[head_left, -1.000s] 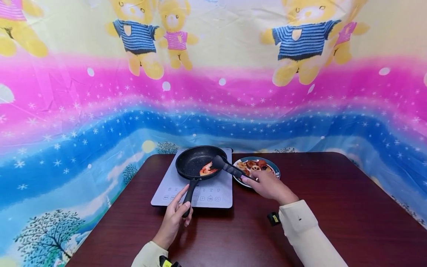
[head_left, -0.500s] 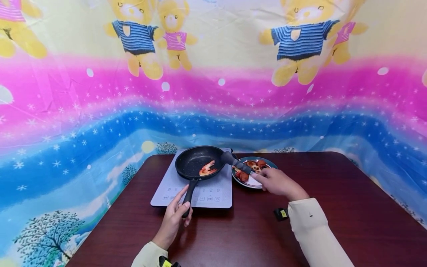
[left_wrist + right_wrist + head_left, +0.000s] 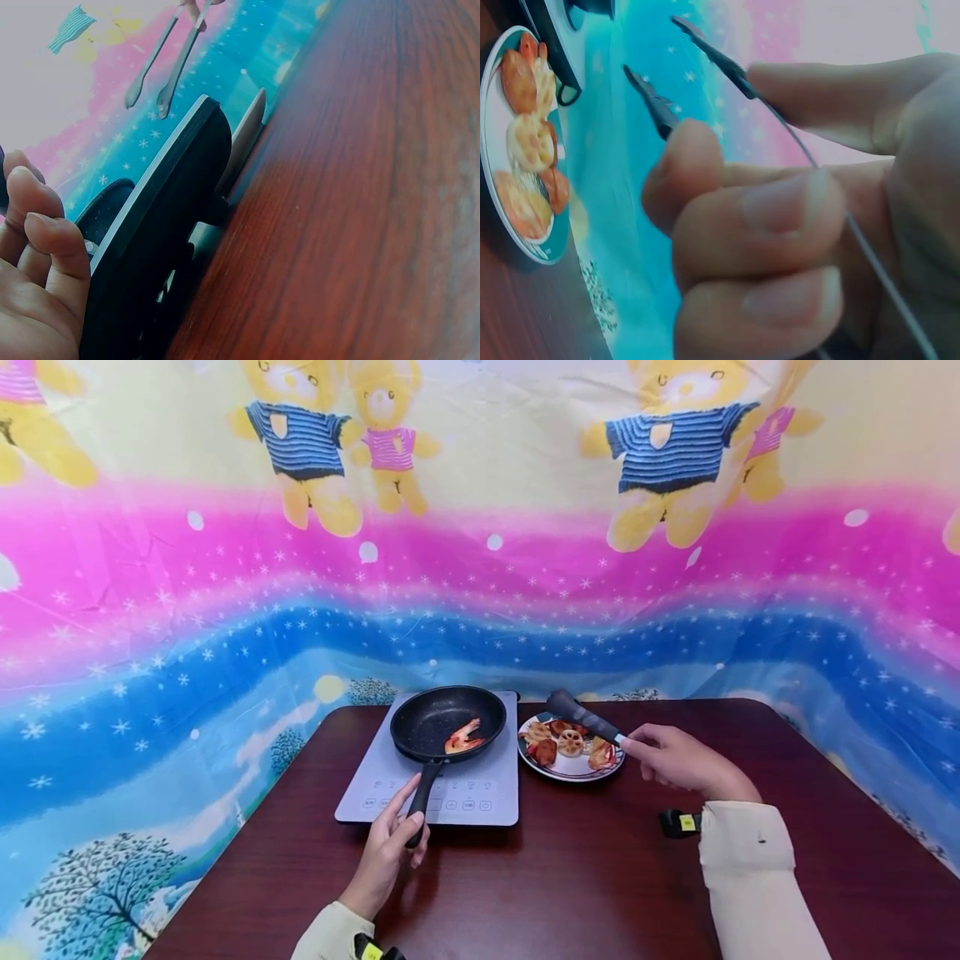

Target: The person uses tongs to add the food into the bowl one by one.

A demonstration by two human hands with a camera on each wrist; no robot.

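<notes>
A black frying pan [image 3: 427,722] sits on the induction cooktop [image 3: 487,785], with one shrimp [image 3: 463,740] lying at its right side. My left hand [image 3: 382,856] grips the pan's handle [image 3: 424,797]. My right hand [image 3: 686,762] holds black-tipped tongs [image 3: 588,718] above the plate [image 3: 572,771]. Their two arms [image 3: 178,71] stand apart in the left wrist view, with nothing between the tips. On the plate lie a lotus root slice [image 3: 571,742] and several other pieces of food. In the right wrist view, thumb and fingers [image 3: 761,214] pinch the tongs' metal arms.
The dark red wooden table [image 3: 570,877] bears the cooktop, with the plate just to its right. Behind the table's far edge hangs a printed cloth backdrop [image 3: 480,568] with bears and snowflakes. Black straps with yellow labels [image 3: 686,823] are on both wrists.
My right hand has moved right with the tongs, from the shrimp in the pan to above the plate. The shrimp stays in the pan. My left hand keeps its grip on the handle.
</notes>
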